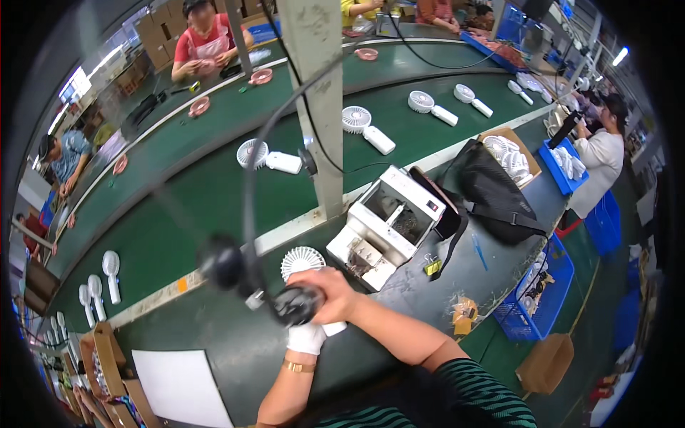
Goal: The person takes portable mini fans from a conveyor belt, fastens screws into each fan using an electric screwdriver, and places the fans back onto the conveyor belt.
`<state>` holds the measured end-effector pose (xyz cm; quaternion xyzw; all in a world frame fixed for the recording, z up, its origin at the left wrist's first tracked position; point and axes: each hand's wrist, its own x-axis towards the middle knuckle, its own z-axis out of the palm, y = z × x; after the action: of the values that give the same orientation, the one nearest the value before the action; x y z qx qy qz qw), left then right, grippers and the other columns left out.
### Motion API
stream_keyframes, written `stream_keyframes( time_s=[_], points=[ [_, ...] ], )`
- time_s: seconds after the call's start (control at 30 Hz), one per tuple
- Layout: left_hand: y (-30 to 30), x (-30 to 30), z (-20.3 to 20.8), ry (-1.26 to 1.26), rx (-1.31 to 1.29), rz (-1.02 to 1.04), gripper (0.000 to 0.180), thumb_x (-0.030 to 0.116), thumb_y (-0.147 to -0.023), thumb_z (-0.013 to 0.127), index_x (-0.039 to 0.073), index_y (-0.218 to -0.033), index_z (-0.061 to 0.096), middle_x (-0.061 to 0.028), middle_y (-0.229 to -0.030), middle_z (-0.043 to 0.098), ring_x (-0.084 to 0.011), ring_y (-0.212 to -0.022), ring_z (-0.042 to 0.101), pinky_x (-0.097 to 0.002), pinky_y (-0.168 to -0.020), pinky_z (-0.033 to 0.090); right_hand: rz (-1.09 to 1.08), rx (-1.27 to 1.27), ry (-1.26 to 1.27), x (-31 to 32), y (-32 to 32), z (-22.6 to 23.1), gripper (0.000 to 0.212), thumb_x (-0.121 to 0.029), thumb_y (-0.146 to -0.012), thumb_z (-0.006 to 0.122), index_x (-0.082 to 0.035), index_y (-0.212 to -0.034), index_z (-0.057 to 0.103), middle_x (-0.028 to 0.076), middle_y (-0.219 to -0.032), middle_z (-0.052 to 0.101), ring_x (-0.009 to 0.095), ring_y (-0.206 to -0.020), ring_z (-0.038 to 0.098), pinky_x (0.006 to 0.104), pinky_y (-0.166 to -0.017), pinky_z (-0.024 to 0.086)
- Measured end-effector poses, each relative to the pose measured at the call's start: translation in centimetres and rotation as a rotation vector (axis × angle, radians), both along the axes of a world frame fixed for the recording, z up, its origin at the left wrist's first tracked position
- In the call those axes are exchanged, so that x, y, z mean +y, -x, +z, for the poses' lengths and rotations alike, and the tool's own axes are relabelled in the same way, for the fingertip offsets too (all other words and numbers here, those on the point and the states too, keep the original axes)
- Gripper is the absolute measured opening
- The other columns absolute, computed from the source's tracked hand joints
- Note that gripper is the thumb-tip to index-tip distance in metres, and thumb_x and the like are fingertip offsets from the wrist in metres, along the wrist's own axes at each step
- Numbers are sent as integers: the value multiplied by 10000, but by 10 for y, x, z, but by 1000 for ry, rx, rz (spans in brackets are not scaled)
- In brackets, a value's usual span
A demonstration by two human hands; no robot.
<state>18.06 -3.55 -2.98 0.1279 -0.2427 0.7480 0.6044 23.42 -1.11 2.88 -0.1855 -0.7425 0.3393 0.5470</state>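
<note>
A white handheld fan (302, 261) lies on the dark green bench in front of me, its round grille toward the far side. My right hand (332, 294), bare, is closed round a black corded electric screwdriver (298, 305) held upright above the fan. The driver hides its own tip. My left hand (305, 339), in a white glove, is at the fan just below the driver. It seems closed on the fan, though most of its fingers are covered by the tool. Beside the fan's head stands a white screw feeder (391, 217).
A thick cable (250, 178) and a blurred black round object (221, 261) hang before me. Beyond a post (314, 107), a green conveyor (193, 192) carries several white fans. A black bag (496, 192), an open carton (528, 160) and a blue basket (539, 299) stand right; a white sheet (178, 385) lies left. Co-workers sit around.
</note>
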Motion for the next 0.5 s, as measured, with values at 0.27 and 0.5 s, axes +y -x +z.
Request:
stream_keyframes(
  time_s=[0.27, 0.5],
  points=[
    [37, -15, -44, 600, 590, -219, 238, 171, -888, 525, 86, -1110, 503, -33, -1066, 543, -167, -968, 538, -309, -866, 452, 24, -3, 73, 0, -1, 12, 519, -134, -541, 795, 1, -991, 576, 117, -829, 644, 261, -689, 649, 295, -650, 512],
    [35, -36, 13, 913, 993, -395, 281, -37, -796, 552, 28, -1049, 448, -139, -927, 589, -252, -714, 626, -373, -631, 550, -343, 194, 42, 5, -45, 40, 505, 25, -656, 753, 20, -1068, 459, 35, -774, 558, 98, -663, 519, 233, -590, 411]
  ],
)
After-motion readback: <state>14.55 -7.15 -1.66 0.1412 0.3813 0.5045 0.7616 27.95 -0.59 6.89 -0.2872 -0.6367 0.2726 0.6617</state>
